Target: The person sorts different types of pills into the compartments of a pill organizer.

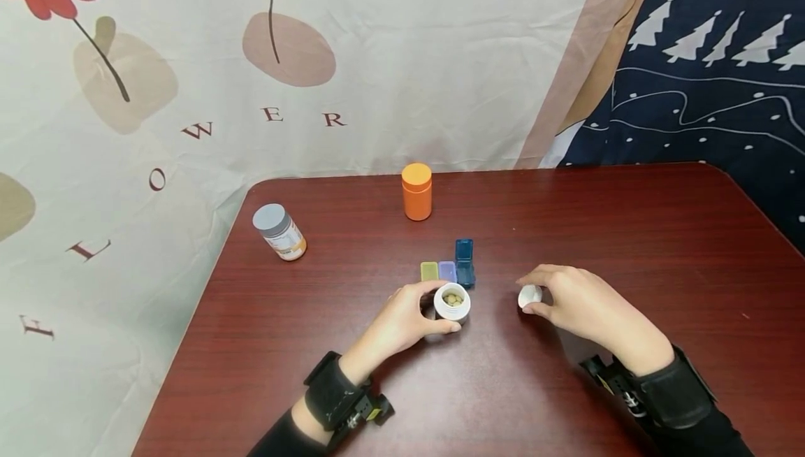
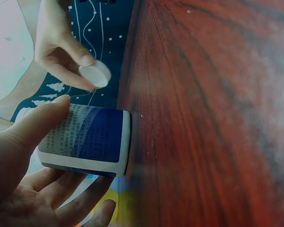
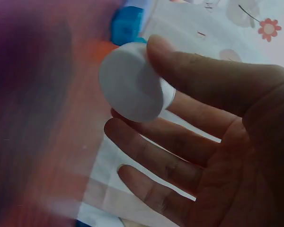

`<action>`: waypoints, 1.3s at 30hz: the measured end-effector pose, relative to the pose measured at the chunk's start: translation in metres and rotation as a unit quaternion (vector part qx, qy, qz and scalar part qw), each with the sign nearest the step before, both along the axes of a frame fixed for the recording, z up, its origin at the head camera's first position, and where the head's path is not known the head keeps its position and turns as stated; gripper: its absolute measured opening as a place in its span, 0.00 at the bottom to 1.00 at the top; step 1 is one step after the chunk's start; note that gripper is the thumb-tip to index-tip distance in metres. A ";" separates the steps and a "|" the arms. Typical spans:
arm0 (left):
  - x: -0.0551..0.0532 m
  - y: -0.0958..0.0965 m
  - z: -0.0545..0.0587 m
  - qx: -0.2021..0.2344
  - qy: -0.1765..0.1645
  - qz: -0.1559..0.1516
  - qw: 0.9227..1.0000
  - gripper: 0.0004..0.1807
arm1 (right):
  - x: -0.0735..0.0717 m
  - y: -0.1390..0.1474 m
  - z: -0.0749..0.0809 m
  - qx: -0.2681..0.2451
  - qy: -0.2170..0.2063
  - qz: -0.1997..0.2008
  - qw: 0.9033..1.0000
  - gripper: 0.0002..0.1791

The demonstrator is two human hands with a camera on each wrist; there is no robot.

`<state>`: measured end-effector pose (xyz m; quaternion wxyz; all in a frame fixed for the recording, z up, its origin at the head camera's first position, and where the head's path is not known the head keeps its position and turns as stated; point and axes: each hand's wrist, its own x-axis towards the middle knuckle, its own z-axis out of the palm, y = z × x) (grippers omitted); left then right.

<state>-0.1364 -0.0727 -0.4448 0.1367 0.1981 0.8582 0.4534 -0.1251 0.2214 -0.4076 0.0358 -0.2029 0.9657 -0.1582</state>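
Note:
In the head view my left hand (image 1: 402, 317) holds an uncapped white pill bottle (image 1: 452, 312) upright, thumb on one side and fingers on the other. Greenish tablets (image 1: 453, 300) show inside its mouth. The left wrist view shows the bottle's blue and white printed label (image 2: 99, 135). Off to the right, my right hand (image 1: 581, 303) pinches a white bottle cap (image 3: 130, 82) between thumb and fingers, above the table. Just behind the bottle lies a small pill organizer (image 1: 447, 271) with green, purple and blue compartments; its blue lid (image 1: 464, 249) stands raised.
An orange bottle (image 1: 418, 195) with its lid on stands at the table's back edge. A white bottle with a grey lid (image 1: 279, 232) stands at the back left. Printed cloths (image 1: 409, 59) hang behind the dark red table (image 1: 629, 219).

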 end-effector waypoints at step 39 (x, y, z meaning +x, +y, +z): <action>-0.026 -0.015 -0.061 -0.146 0.039 -0.061 0.987 0.43 | 0.003 0.003 -0.015 0.094 -0.071 -0.062 0.991 0.50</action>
